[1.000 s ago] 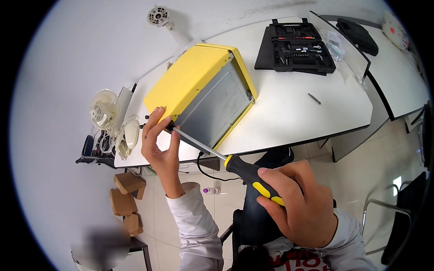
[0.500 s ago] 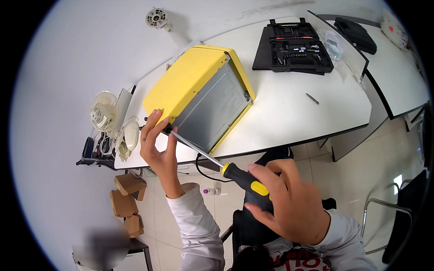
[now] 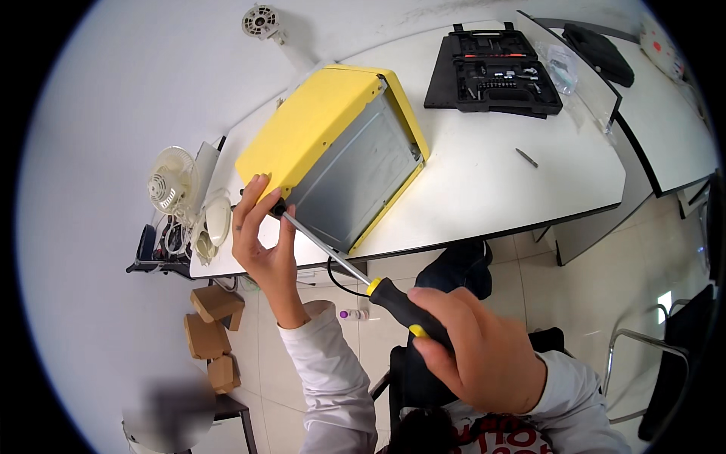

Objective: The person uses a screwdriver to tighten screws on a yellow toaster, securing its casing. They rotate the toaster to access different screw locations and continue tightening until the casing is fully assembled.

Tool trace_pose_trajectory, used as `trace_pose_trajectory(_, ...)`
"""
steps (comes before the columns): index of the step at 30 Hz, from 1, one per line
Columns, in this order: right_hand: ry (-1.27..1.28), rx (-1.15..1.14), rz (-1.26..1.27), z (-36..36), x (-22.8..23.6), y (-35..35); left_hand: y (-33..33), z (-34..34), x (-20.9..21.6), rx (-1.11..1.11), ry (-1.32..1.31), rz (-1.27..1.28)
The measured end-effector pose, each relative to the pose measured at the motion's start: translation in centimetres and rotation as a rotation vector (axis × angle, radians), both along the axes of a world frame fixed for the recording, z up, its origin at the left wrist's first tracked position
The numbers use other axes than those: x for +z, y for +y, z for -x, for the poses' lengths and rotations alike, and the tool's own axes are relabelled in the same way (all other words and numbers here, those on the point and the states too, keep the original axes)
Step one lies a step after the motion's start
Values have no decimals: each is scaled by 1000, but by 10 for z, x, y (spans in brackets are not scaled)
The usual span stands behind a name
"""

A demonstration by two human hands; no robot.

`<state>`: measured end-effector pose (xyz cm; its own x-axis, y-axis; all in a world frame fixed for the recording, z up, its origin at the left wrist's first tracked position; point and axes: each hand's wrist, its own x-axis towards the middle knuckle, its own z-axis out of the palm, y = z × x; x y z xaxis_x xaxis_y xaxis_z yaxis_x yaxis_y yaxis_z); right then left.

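A yellow box-shaped appliance [image 3: 302, 129] with a grey sheet-metal panel [image 3: 355, 174] rests tilted on the white table. At its near left corner, my left hand [image 3: 265, 234] is closed, the fingertips pinching a small black foot [image 3: 280, 207]. The tip of a long screwdriver [image 3: 329, 250] meets this foot between thumb and fingers; the very tip is hidden. My right hand [image 3: 484, 348] is wrapped around the black and yellow screwdriver handle, below the table's front edge. A black cord [image 3: 333, 280] hangs from under the appliance.
An opened black tool case [image 3: 503, 79] lies at the back right of the table, with a small metal bit [image 3: 527, 157] nearer. White fan parts [image 3: 172, 181] stand at the left. Cardboard boxes [image 3: 208, 333] and a small bottle [image 3: 353, 315] are on the floor.
My right fingers have closed from a loose hold into a full grip, and the handle has turned, its yellow patch now facing lower left. My left hand stays at the foot.
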<state>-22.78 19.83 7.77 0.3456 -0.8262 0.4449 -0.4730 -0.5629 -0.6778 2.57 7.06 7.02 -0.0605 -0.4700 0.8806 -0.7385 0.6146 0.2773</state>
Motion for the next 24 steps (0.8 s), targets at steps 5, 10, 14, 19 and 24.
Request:
trace_pose_trajectory(5,-287,135,-160,-1,-21,-10,-1,5,0,-7,102,-26)
trace_pose_trajectory(10,-264,175,-159,-5,-13,-9,-3,0,-1,-19,17,1)
trace_pose_trajectory(14,-207,158,-156,-7,-15,-8,0,0,0,-21,8,0)
trace_pose_trajectory(19,-357,261,-257,-4,-23,-16,-3,1,-4,-82,106,-6)
trace_pose_trajectory(24,-903,573,-1013,3,-17,-21,-5,1,-4,-82,96,-1)
